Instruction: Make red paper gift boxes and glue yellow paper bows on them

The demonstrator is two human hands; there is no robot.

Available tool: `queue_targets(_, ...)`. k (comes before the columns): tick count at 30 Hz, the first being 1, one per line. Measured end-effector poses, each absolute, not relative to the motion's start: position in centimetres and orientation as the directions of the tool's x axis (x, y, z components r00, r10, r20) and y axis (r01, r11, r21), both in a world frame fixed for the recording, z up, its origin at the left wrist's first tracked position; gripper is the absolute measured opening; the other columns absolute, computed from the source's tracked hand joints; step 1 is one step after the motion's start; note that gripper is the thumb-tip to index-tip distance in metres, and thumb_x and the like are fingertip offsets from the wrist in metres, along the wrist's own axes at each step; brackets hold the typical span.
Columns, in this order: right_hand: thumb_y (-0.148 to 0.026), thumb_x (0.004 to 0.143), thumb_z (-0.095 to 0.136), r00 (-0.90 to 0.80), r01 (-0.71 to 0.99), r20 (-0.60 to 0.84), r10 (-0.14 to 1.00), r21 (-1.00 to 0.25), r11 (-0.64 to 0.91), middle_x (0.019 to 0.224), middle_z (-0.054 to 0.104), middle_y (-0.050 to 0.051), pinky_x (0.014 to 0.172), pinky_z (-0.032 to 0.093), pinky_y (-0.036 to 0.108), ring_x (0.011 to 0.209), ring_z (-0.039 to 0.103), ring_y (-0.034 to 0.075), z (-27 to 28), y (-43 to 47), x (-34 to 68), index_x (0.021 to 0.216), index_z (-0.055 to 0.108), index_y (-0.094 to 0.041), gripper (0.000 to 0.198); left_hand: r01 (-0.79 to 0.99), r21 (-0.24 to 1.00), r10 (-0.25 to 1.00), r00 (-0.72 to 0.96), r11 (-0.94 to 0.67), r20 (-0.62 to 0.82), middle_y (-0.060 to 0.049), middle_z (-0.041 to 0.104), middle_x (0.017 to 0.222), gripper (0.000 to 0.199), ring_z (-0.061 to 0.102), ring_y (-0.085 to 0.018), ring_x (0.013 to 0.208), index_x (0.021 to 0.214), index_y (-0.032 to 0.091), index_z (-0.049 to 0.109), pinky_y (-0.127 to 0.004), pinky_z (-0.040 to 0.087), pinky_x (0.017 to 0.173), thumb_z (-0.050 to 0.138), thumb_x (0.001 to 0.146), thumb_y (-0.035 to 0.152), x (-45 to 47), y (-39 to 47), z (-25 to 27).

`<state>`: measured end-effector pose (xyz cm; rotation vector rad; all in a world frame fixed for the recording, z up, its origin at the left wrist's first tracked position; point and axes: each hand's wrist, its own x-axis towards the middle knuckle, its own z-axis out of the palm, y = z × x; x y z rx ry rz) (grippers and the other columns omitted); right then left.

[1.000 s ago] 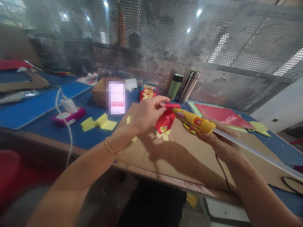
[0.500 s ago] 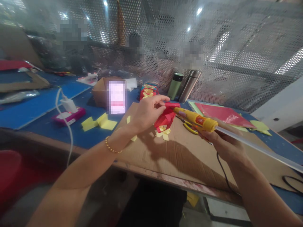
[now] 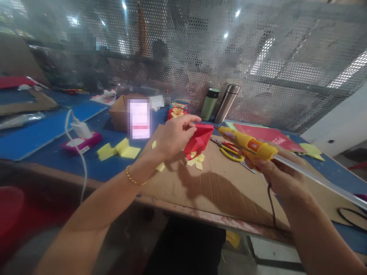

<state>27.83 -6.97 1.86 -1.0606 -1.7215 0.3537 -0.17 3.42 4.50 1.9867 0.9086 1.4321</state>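
Left fingers [image 3: 190, 133] pinching red piece [image 3: 204, 136], right fingers [image 3: 266, 170] around glue gun [image 3: 243, 142], cardboard [image 3: 174, 187] below

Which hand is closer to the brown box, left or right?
Left. The left hand, pinching the red folded piece, is just to the right of the brown box. The right hand, gripping the yellow glue gun, is much farther off to the right.

green bottle [image 3: 210, 105] beside steel flask [image 3: 227, 104], cardboard box [image 3: 119, 114], perhaps a phone [image 3: 139, 119], blurred
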Motion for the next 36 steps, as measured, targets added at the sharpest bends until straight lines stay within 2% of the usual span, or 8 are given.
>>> queue_targets(5,-0.054,0.085,0.079,0.134,0.575,0.658,0.741,-0.660,0.483,0.079,0.069,0.001,0.059,0.050,0.034,0.065,0.061,0.020,3.2,-9.3,30.1,0.095,0.077,-0.031,0.025,0.238,0.710,0.749,0.238,-0.662,0.619,-0.004,0.079,0.090,0.028,0.071,-0.017,0.082,0.110,0.020,0.079,-0.032,0.058,0.081,0.069,0.085,0.015,-0.7,4.2,4.3)
queue_targets(11,-0.068,0.082,0.075,0.186,0.763,0.600,0.778,-0.587,0.270,0.084,0.073,0.004,0.062,0.051,0.030,0.070,0.066,0.018,2.3,-10.5,38.7,0.098,0.076,-0.022,0.049,0.140,0.763,0.770,0.234,-0.631,0.594,-0.004,0.079,0.092,0.023,0.068,-0.018,0.082,0.108,0.021,0.079,-0.038,0.059,0.087,0.075,0.085,0.020,-0.7,4.5,4.9)
queue_targets(19,-0.049,0.088,0.076,-0.048,0.988,0.600,0.799,-0.088,0.126,0.071,0.071,0.009,0.048,0.042,0.033,0.053,0.061,0.021,-2.4,-9.4,45.1,0.075,0.073,-0.029,0.024,0.128,0.733,0.738,0.232,-0.669,0.633,-0.006,0.078,0.094,0.029,0.072,-0.015,0.083,0.115,0.017,0.077,-0.029,0.059,0.082,0.070,0.088,0.022,-0.9,4.5,4.1)
queue_targets(22,-0.050,0.088,0.076,-0.117,0.993,0.676,0.728,0.080,0.085,0.090,0.075,0.016,0.052,0.041,0.039,0.065,0.065,0.028,-0.9,-8.7,42.1,0.083,0.075,-0.027,0.023,0.167,0.735,0.751,0.226,-0.658,0.621,-0.005,0.078,0.094,0.028,0.072,-0.015,0.084,0.115,0.019,0.077,-0.029,0.060,0.080,0.071,0.088,0.021,-1.0,4.5,3.8)
queue_targets(25,-0.034,0.098,0.066,-0.248,0.928,0.778,0.577,0.019,0.372,0.100,0.075,0.014,0.072,0.051,0.042,0.089,0.070,0.029,2.8,-8.4,34.9,0.101,0.074,-0.027,0.011,0.174,0.742,0.759,0.238,-0.647,0.606,-0.004,0.078,0.093,0.026,0.072,-0.016,0.083,0.112,0.021,0.078,-0.028,0.061,0.079,0.071,0.087,0.021,-0.8,4.2,3.7)
queue_targets(28,-0.020,0.098,0.066,-0.346,0.757,0.815,0.465,-0.051,0.652,0.096,0.074,0.007,0.077,0.054,0.036,0.086,0.069,0.020,5.9,-7.2,27.5,0.101,0.073,-0.028,0.011,0.163,0.756,0.765,0.272,-0.634,0.583,-0.005,0.079,0.093,0.025,0.073,-0.016,0.085,0.111,0.021,0.079,-0.028,0.061,0.078,0.070,0.088,0.020,-0.6,3.6,3.8)
queue_targets(30,-0.020,0.097,0.067,-0.367,0.691,0.845,0.389,-0.032,0.722,0.092,0.071,0.005,0.076,0.054,0.036,0.083,0.066,0.019,6.7,-6.0,24.2,0.096,0.075,-0.028,0.011,0.153,0.766,0.768,0.298,-0.625,0.567,-0.006,0.079,0.094,0.025,0.073,-0.017,0.087,0.112,0.021,0.079,-0.028,0.061,0.079,0.070,0.088,0.020,-0.6,3.3,3.8)
queue_targets(36,-0.025,0.096,0.069,-0.363,0.627,0.838,0.408,-0.105,0.772,0.100,0.065,0.005,0.079,0.053,0.040,0.092,0.062,0.021,5.4,-3.5,21.7,0.099,0.076,-0.030,0.009,0.077,0.796,0.759,0.368,-0.600,0.536,-0.006,0.081,0.101,0.026,0.075,-0.017,0.091,0.114,0.021,0.079,-0.029,0.062,0.081,0.073,0.089,0.021,-0.5,2.6,4.2)
